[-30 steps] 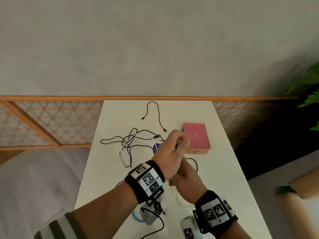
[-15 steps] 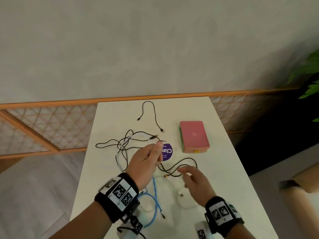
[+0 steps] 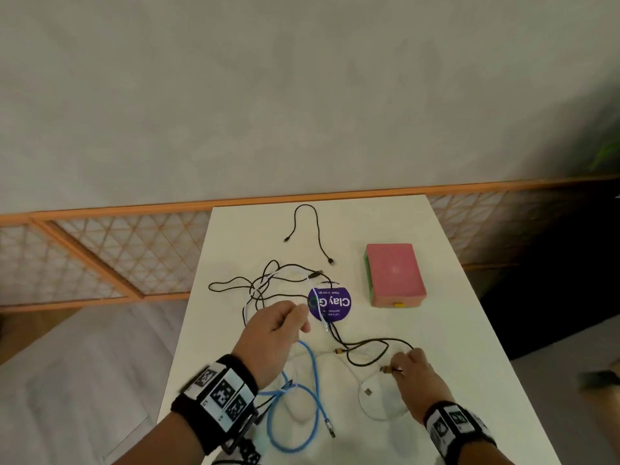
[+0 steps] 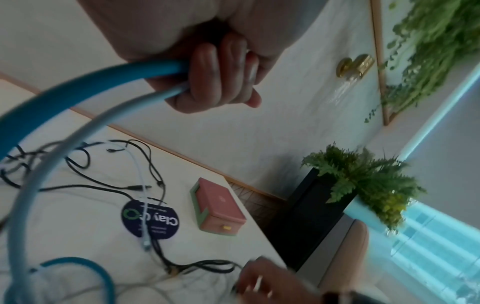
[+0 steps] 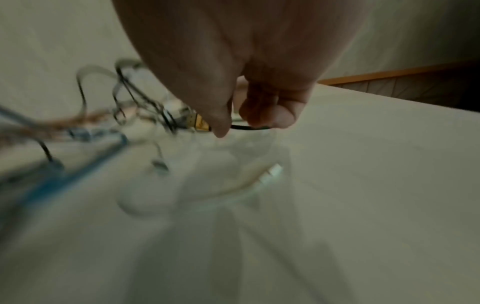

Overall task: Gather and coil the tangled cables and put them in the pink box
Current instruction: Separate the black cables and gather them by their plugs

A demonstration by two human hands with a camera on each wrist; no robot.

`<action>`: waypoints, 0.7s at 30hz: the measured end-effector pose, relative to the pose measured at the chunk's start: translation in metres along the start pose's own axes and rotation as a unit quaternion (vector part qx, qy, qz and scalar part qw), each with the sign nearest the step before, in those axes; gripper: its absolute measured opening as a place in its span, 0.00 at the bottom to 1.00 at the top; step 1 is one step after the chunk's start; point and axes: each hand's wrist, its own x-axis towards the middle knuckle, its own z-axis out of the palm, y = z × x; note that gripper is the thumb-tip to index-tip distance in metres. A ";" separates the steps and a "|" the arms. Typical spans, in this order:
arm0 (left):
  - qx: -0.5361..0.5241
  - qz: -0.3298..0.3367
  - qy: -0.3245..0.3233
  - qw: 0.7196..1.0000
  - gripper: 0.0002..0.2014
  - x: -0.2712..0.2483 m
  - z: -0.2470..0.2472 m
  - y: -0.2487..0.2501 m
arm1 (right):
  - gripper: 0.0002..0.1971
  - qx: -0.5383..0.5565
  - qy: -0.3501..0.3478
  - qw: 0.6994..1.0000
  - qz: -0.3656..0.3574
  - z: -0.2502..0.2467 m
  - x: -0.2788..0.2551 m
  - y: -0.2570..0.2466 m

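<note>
On the white table (image 3: pixel 453 330) my left hand (image 3: pixel 295 322) (image 4: pixel 213 82) is curled round a blue cable (image 3: pixel 313 387) (image 4: pixel 145 72), lifted above the table near a purple round disc (image 3: pixel 330 302). My right hand (image 3: pixel 404 362) (image 5: pixel 233 125) pinches a black cable (image 3: pixel 369 350) just behind its gold plug (image 5: pixel 200 123), low over the table. The pink box (image 3: pixel 394 273) (image 4: pixel 221 207) stands shut at the right, beyond both hands. A tangle of black and white cables (image 3: pixel 268 283) lies left of the disc.
A short black cable (image 3: pixel 312 229) lies alone near the far edge. A white cable loop (image 3: pixel 375 401) sits under my right hand. A wooden lattice rail (image 3: pixel 117 250) runs behind the table. A potted fern (image 4: pixel 363 181) stands off the right side.
My hands were together and raised; they have parted. The left moved left and down with the blue cable. The right dropped to the table and took the gold-plug black cable.
</note>
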 end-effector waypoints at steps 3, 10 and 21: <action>0.074 0.015 -0.013 0.997 0.17 0.002 -0.004 -0.008 | 0.03 0.178 0.109 0.977 -0.040 -0.042 -0.021 -0.030; -0.058 0.110 -0.065 0.990 0.12 0.006 0.020 0.069 | 0.05 0.246 0.248 0.905 -0.244 -0.184 -0.082 -0.122; -0.093 0.258 0.074 0.959 0.13 0.011 -0.033 0.167 | 0.10 0.320 0.114 0.930 -0.140 -0.125 -0.036 -0.121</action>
